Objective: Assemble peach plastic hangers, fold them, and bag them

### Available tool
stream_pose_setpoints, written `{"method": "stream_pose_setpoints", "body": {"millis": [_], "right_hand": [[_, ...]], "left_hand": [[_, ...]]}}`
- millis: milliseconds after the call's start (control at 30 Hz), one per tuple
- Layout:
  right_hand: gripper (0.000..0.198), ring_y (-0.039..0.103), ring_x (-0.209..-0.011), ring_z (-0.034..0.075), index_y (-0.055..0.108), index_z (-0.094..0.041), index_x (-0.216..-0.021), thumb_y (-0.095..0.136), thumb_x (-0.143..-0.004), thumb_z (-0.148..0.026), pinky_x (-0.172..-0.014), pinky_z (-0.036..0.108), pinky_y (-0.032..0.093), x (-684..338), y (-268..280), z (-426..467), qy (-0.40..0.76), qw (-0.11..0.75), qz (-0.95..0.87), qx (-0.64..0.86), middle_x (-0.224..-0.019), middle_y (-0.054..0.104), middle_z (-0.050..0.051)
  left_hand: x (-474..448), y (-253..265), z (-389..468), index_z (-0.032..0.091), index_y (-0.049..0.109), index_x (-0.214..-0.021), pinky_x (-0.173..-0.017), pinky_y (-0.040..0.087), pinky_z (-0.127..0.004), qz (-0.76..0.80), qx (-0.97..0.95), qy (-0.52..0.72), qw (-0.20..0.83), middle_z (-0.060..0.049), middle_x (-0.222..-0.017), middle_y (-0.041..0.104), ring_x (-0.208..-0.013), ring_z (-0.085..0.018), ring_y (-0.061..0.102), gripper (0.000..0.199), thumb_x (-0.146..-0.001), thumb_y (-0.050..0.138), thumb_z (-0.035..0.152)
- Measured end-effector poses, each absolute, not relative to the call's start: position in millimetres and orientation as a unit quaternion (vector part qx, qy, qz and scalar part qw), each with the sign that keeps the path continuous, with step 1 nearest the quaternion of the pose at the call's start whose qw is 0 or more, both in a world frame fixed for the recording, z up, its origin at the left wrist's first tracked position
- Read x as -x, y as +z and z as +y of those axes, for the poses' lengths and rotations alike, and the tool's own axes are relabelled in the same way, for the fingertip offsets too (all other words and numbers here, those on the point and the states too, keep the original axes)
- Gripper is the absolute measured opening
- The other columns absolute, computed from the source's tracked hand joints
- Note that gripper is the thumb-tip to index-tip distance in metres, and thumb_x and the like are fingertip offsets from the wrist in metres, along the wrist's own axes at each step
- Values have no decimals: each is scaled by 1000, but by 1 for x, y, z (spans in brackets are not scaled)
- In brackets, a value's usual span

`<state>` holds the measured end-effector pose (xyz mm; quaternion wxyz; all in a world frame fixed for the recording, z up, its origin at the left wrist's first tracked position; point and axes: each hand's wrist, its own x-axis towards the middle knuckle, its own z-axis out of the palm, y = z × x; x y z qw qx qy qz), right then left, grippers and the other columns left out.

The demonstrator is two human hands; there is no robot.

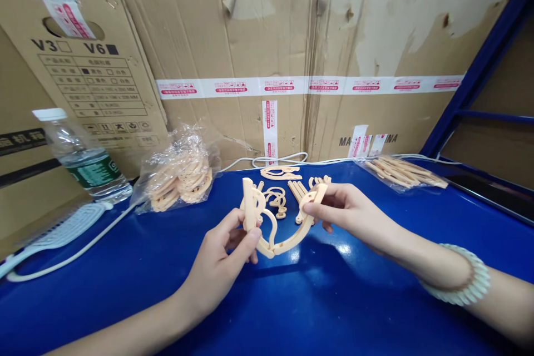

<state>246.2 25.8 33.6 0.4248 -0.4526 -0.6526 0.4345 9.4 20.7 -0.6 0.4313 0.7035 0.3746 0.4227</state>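
Observation:
My left hand (227,245) is closed, its thumb and fingers pinching the left side of a pale curved wooden piece (271,228) with a scroll-like cut-out. My right hand (346,208) is closed on a second curved wooden piece (294,240), gripping its upper right end. The two pieces meet at the bottom in a rounded V shape above the blue table (267,311); I cannot tell whether they are joined or only touching. Behind them lie wooden scroll-shaped parts (275,197), several straight wooden strips (297,192) and a flat wooden cut-out (280,172).
At the left stand a water bottle (94,172) and a clear bag of wooden parts (183,172), near a pale blue hairbrush (67,231). A bag of wooden sticks (403,171) lies back right, beside a dark flat object (492,194). White cable (283,158) runs along the cardboard (233,39).

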Motion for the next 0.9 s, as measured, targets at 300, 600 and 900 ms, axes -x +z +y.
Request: {"method": "stream_pose_setpoints", "body": {"millis": [300, 600, 900], "right_hand": [[29, 46, -53, 8, 63, -16, -69, 77, -74, -40, -44, 20, 33, -246, 33, 26, 489, 515, -570, 415, -66, 60, 1], [25, 47, -54, 6, 62, -17, -78, 77, -78, -36, -48, 18, 40, -254, 33, 33, 508, 597, -500, 368, -68, 57, -3], [30, 68, -66, 12, 62, -16, -81, 86, -67, -28, -64, 24, 57, -242, 22, 30, 573, 502, -535, 366, -72, 69, 0]], "left_hand": [[-9, -1, 21, 18, 54, -85, -54, 45, -23, 385, -689, 467, 400, 5, -62, 53, -51, -10, 51, 19, -91, 53, 36], [-9, 2, 21, 18, 54, -80, -55, 46, -24, 406, -661, 479, 411, 3, -68, 55, -55, -12, 54, 22, -91, 50, 37], [-6, 1, 23, 18, 56, -81, -64, 41, -24, 332, -748, 379, 433, -1, -82, 53, -71, -15, 50, 29, -93, 49, 43]]}}
